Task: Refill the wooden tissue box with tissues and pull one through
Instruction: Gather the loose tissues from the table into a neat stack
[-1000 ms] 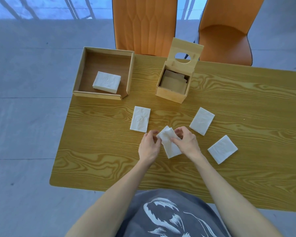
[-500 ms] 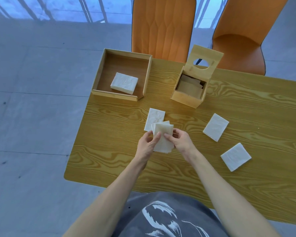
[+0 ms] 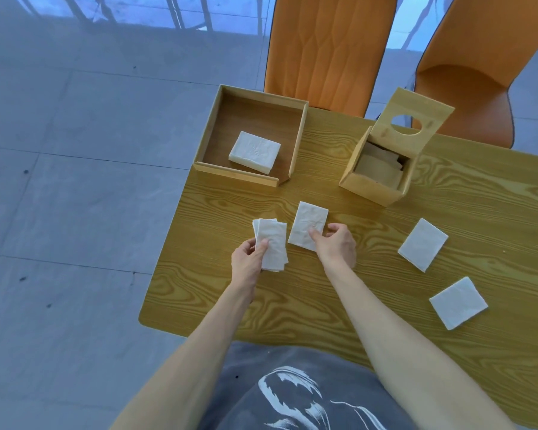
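My left hand (image 3: pixel 249 261) holds a small stack of folded white tissues (image 3: pixel 271 243) just above the table. My right hand (image 3: pixel 336 243) rests its fingertips on another folded tissue (image 3: pixel 306 225) lying flat beside the stack. The wooden tissue box (image 3: pixel 370 184) stands at the back with its hinged lid (image 3: pixel 415 119) raised, showing the round hole; tan folded sheets lie inside. Two more folded tissues lie to the right, one (image 3: pixel 423 244) nearer the box and one (image 3: pixel 458 302) nearer me.
An open wooden tray (image 3: pixel 255 100) at the back left holds a stack of tissues (image 3: pixel 254 152). Two orange chairs (image 3: pixel 330 48) stand behind the yellow wooden table (image 3: pixel 323 299). The table's left edge is close to my left hand.
My hands have parted. The left carried the tissue stack to the left, and the right moved onto the tissue lying flat on the table. The camera has shifted left.
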The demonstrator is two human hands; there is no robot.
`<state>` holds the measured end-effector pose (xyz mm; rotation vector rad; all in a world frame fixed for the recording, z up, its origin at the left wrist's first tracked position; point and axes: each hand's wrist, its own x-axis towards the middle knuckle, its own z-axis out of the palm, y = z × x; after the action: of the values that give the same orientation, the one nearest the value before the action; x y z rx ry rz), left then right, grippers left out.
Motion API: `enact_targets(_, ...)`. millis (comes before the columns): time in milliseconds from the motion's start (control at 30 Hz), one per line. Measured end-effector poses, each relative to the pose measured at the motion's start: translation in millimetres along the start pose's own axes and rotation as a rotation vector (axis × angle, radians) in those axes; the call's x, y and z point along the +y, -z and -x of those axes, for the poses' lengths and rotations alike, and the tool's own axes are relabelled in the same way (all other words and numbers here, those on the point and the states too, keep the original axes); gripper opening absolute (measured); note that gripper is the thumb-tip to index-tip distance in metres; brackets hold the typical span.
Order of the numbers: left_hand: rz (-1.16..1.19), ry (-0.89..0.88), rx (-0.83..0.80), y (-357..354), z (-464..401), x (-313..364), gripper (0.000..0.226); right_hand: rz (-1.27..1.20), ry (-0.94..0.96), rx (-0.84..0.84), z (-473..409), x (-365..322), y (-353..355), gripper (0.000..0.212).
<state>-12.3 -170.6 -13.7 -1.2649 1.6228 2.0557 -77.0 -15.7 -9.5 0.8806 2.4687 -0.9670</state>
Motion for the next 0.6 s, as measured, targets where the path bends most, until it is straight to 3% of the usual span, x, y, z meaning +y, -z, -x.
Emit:
enact_targets(367, 0.017, 0.008, 0.016, 8.1, -13.0, 3.4, 0.023, 0.102, 0.085, 0.076, 9.9, -7.0, -10.7, 0.037)
enact_targets(500, 0.025, 0.024, -0.007, 8.4, -15.0, 2.7, 0.031, -0.101, 0.089, 0.027, 9.5, -0.1, -10.5, 0.032)
enact_targets(600, 0.047, 0.044, -0.034, 7.3, -14.6, 4.1, 0.029, -0.398, 0.017, -0.108, 8.7, 10.9, -7.8, 0.009)
